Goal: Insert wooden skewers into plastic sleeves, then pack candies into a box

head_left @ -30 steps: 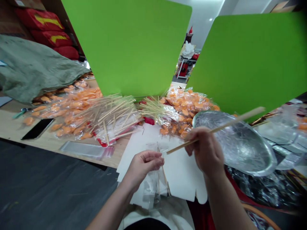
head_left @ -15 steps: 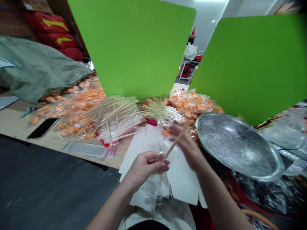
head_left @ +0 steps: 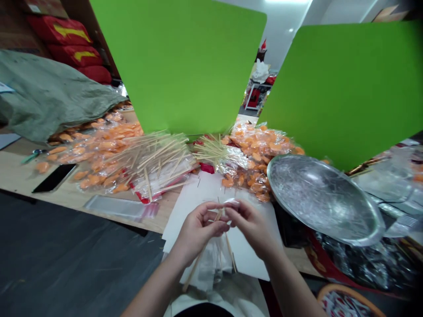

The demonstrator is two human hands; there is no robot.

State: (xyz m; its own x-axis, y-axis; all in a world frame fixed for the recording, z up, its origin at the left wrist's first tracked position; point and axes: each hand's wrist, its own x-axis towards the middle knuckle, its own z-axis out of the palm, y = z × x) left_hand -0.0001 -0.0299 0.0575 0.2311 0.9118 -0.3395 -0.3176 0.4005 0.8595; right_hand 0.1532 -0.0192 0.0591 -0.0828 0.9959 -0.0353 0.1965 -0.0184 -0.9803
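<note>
Over the white card sheet (head_left: 254, 246), my left hand (head_left: 198, 226) is closed around a thin wooden stick (head_left: 192, 275). One end of the stick shows between the fingers, and the other slants down towards my lap. My right hand (head_left: 249, 222) meets it, thumb and fingers pinched at the stick's upper end. A small whitish, shiny bit (head_left: 232, 202) shows at those fingertips, too blurred to name. Beneath the hands, clear plastic bags (head_left: 211, 259) and another thin stick (head_left: 230, 251) lie on the card and lap.
Wooden sticks (head_left: 161, 152) lie on plastic bags to the left, beside wrapped orange pieces (head_left: 105, 145). More wrapped orange pieces (head_left: 261, 145) are piled at the back. A metal bowl (head_left: 324, 198) stands right, a phone (head_left: 54, 178) left. Green panels (head_left: 185, 66) rise behind.
My right hand has come back from beside the orange pile to meet my left hand. The stick, pointing up to the right before, now slants down to the left.
</note>
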